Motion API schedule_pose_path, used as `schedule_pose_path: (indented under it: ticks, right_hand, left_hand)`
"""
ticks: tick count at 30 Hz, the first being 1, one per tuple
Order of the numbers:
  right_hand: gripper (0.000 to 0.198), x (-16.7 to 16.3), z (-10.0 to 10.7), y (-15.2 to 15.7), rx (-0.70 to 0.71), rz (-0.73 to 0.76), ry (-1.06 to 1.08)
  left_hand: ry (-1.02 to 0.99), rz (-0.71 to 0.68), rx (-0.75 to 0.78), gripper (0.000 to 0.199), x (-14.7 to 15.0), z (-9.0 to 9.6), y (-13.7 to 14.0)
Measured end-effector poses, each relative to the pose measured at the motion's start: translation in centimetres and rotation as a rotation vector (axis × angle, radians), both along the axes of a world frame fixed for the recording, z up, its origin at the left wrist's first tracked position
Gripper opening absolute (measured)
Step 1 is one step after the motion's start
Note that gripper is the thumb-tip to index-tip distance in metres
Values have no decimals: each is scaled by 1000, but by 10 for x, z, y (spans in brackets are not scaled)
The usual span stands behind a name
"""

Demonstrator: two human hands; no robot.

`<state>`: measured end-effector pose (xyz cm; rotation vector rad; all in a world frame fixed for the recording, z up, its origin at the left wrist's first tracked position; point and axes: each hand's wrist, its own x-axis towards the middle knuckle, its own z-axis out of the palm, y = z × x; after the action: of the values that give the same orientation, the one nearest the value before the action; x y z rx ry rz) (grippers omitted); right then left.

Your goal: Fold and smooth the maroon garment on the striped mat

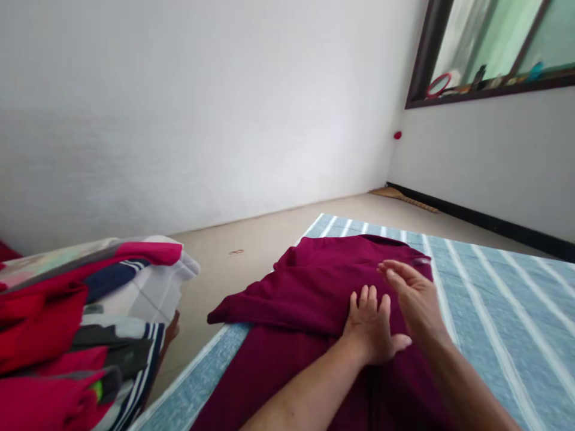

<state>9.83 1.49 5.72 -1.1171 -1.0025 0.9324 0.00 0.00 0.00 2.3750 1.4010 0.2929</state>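
left hand (374, 328): my palm lies flat on the maroon garment (314, 299), fingers spread and released, pressing down just below the folded edge; it grasps nothing.
right hand (415, 293): open, fingers straight and together, raised edge-on just above the cloth, right beside the left hand; whether the little-finger side touches the cloth i cannot tell.
nearer hand: left is in full contact, so it is the nearer; right is at most brushing.
garment from my fingers: directly under both hands, running on past my fingertips toward the wall (179, 108) and out to my left.
long axis: the body of the garment runs from my forearms away toward the wall; a folded part, probably a sleeve, lies crosswise to the left, its tip reaching the edge of the mat (494, 311).
support: garment rests on the blue striped mat, which lies on the floor (251, 239).
outward, left: a pile of clothes (81, 323), red, white and navy, well apart from both hands.
outward, right: a window (494, 48) high on the side wall.
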Motion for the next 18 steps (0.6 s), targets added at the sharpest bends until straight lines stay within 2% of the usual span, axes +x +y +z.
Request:
schedule_pose_path:
  ticks: [2, 4, 10, 13, 16, 18]
  right_hand:
    - [39, 4, -28, 9, -65, 1, -98]
    - [44, 7, -45, 12, -80, 16, -163]
    - [54, 3, -71, 22, -12, 67, -356]
    - [54, 4, -83, 27, -13, 77, -422]
    - [52, 6, -89, 30, 18, 99, -528]
    - [50, 6, -90, 31, 29, 77, -621]
  left_hand:
    - [11, -3, -26, 91, 0, -3, 1]
    - [17, -7, -44, 91, 0, -4, 1]
    - [10, -27, -81, 87, -2, -2, 1]
    - [-24, -51, -128, 104, -5, 4, 7]
    - [-151, -31, -176, 119, -11, 11, 14]
    - [-385, 26, -206, 106, -16, 13, 18]
